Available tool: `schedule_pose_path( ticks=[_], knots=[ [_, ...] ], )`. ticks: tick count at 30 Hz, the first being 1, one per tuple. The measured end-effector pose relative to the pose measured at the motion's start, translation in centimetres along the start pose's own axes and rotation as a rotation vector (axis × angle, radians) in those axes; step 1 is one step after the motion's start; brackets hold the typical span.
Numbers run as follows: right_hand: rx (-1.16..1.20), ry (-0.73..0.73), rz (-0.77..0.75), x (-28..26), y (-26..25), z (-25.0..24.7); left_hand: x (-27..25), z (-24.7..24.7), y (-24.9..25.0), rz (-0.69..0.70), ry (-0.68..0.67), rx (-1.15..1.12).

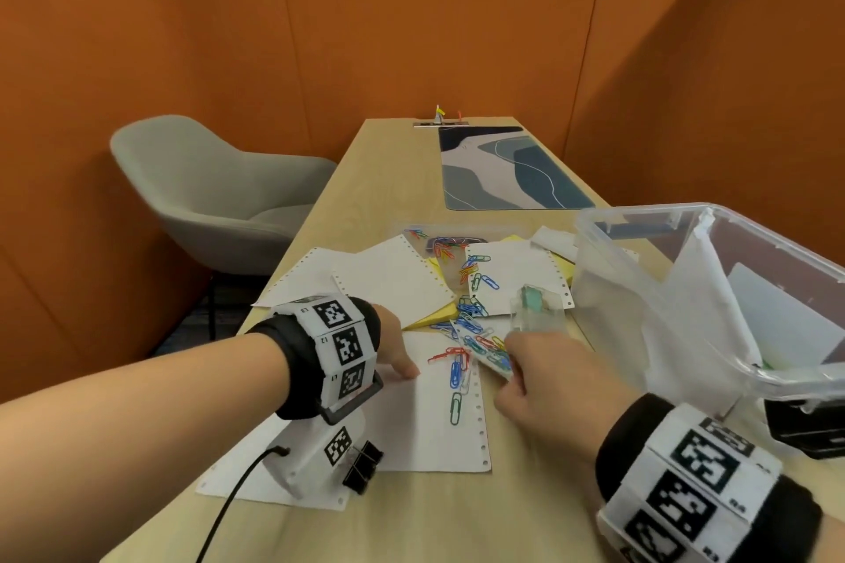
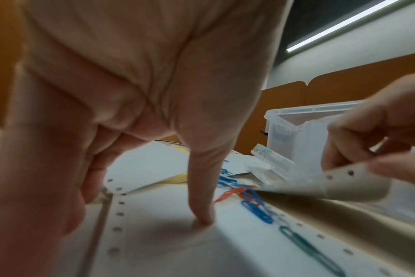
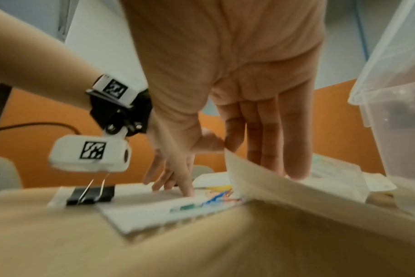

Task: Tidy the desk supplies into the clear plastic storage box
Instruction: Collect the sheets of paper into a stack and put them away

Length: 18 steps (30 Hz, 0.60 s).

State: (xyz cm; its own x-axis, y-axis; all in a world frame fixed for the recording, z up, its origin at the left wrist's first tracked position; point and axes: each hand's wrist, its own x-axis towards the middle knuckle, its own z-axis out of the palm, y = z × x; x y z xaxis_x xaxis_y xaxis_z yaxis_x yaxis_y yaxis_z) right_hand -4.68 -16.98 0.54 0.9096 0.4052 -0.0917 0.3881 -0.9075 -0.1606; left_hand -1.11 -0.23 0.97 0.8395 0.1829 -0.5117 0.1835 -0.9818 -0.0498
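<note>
White perforated paper sheets (image 1: 411,425) lie spread on the wooden desk, with coloured paper clips (image 1: 457,373) scattered over them. My left hand (image 1: 402,363) presses one straight finger (image 2: 203,219) down on the nearest sheet. To its right, my right hand (image 1: 516,361) pinches the edge of another sheet (image 3: 261,180) between thumb and fingers and lifts it, with clips lying on it. The clear plastic storage box (image 1: 612,288) stands at the right, tilted, with white paper inside. A small clear case (image 1: 535,309) with a green part lies just beyond my right hand.
A black binder clip (image 1: 363,466) sits on the sheet below my left wrist. Yellow notes (image 1: 434,315) poke out under the papers. A patterned desk mat (image 1: 507,169) lies further back, a grey chair (image 1: 215,192) stands left, and a black object (image 1: 804,430) sits under the box.
</note>
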Motion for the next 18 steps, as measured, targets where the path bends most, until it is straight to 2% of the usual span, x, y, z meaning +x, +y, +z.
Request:
schedule_pose_path(
  ticks=[5, 11, 18],
  knots=[
    [0.208, 0.318, -0.003, 0.1, 0.3, -3.3, 0.2, 0.1, 0.7, 0.018, 0.034, -0.021],
    [0.330, 0.585, -0.024, 1.1, 0.6, -5.3, 1.0, 0.0, 0.1, -0.033, 0.016, -0.187],
    [0.422, 0.685, 0.010, 1.4, 0.9, -5.9, 1.8, 0.5, -0.6, -0.077, 0.072, -0.355]
  ],
)
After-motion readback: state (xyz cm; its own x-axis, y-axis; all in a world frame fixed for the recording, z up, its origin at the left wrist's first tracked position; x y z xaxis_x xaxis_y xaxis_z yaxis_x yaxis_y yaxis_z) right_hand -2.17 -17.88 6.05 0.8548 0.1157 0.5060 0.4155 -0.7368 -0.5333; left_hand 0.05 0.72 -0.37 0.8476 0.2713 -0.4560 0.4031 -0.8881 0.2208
